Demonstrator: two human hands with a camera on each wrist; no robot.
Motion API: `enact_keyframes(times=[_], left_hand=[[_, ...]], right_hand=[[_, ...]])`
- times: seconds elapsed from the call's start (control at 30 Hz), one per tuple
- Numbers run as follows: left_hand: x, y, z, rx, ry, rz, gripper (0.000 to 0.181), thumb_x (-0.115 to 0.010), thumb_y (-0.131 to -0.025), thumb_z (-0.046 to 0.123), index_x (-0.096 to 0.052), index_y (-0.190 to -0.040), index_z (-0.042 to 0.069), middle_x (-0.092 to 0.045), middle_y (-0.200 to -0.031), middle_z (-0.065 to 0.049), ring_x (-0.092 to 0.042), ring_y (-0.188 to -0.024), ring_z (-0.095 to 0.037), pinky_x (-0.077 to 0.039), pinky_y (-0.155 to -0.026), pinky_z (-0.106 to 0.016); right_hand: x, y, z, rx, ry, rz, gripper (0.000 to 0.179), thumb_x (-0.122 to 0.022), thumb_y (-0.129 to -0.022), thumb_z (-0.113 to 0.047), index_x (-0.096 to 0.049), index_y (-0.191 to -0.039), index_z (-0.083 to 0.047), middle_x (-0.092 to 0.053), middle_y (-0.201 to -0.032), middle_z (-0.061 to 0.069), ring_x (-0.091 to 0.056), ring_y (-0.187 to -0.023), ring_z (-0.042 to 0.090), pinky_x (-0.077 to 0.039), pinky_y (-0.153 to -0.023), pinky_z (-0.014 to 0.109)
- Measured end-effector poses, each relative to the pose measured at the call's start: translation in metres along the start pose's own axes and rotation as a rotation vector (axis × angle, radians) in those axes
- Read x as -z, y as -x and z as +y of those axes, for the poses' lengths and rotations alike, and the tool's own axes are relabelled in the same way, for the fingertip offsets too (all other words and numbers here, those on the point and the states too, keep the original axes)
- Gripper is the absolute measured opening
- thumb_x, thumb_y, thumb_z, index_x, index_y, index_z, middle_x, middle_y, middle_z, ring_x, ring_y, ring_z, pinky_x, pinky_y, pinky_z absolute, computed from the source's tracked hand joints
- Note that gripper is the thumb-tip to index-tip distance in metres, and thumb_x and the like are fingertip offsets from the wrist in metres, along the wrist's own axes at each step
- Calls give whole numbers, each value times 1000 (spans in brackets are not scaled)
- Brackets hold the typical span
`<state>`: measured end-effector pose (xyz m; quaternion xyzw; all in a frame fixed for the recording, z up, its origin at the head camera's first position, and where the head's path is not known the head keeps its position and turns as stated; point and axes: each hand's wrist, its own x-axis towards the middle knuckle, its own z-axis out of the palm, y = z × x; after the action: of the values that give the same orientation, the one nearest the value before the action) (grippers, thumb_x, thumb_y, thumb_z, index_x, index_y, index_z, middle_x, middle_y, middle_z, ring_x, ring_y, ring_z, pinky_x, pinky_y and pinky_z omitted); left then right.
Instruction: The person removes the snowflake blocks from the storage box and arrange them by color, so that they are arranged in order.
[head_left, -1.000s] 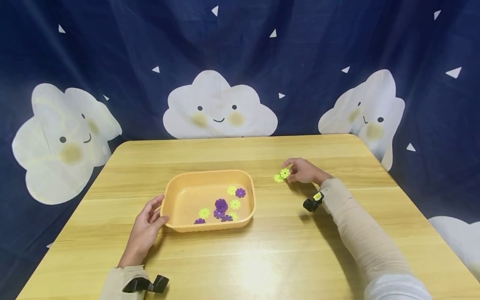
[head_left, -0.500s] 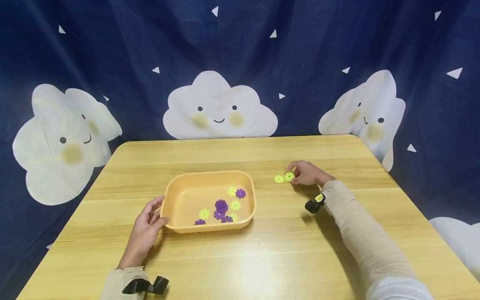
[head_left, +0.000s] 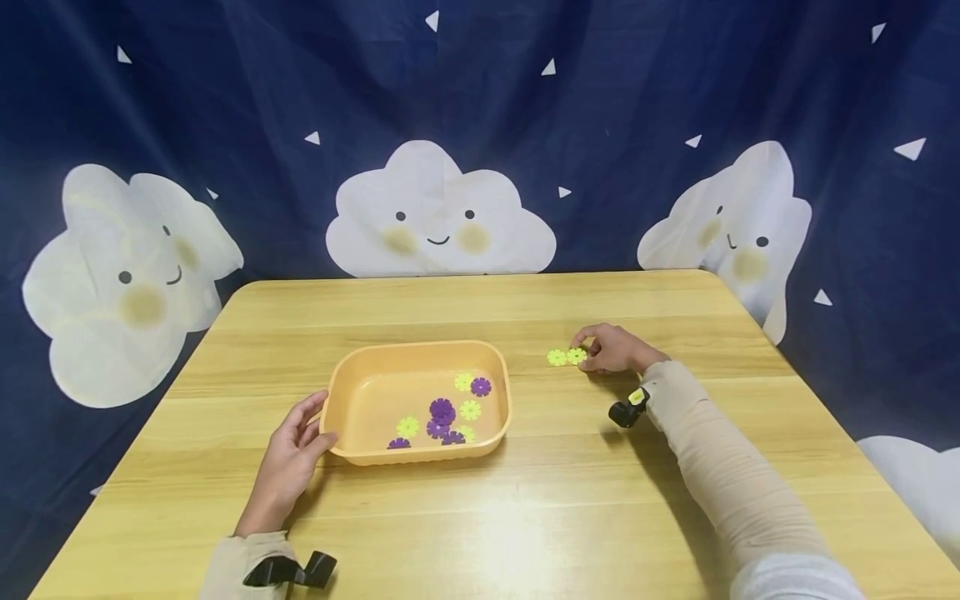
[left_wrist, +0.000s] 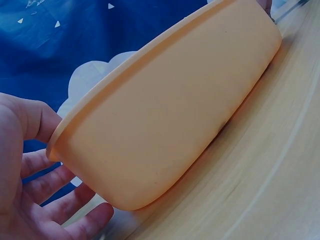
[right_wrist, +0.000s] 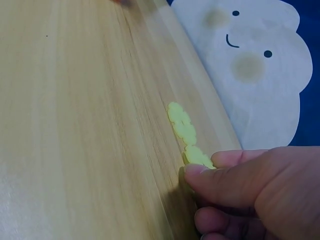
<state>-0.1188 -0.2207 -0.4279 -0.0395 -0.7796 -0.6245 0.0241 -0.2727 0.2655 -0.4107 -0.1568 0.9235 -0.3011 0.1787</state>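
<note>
My left hand (head_left: 288,458) holds the left end of an orange plastic basin (head_left: 416,457). In the left wrist view the thumb hooks over the rim of the basin (left_wrist: 150,115) and the other fingers lie under its outer wall. Right of the basin, my right hand (head_left: 613,348) pinches a yellow-green snowflake disc (head_left: 576,356) between thumb and forefinger, low over the table. Edge to edge with it lies another yellow-green snowflake disc (head_left: 557,357) on the wood. In the right wrist view the pinched disc (right_wrist: 196,156) is partly covered by the thumb.
Inside the basin lie several purple snowflake discs (head_left: 442,409) and several yellow ones (head_left: 470,409), mostly toward its right half. A wood-grain table (head_left: 540,517) carries everything. Behind it hangs a dark blue curtain (head_left: 480,92) printed with smiling white clouds.
My right hand has shifted slightly right and lower; its disc, which overlapped the other one, now sits beside it. The left hand and basin have stayed in place.
</note>
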Motion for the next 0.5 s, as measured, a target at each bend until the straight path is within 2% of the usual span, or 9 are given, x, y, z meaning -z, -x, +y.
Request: enact_keyframes(times=[0.27, 0.5], left_hand=[[0, 0, 1, 2, 5, 4, 57, -53, -93, -8, -32, -146, -4, -34, -146, -23, -51, -111, 1, -45, -88, -10], [0, 0, 1, 4, 8, 2, 57, -52, -93, -8, -32, -146, -4, -34, -146, -23, -51, -113, -1, -45, -88, -11]], right_hand=[[0, 1, -2, -30, -13, -15, 32, -73, -86, -5, -61, -115, -2, -65, -74, 7, -57, -57, 17, -49, -54, 30], [1, 1, -7, -6, -28, 0, 31, -73, -85, -6, -62, -114, -1, -67, -76, 7, -59, -58, 17, -49, -55, 30]])
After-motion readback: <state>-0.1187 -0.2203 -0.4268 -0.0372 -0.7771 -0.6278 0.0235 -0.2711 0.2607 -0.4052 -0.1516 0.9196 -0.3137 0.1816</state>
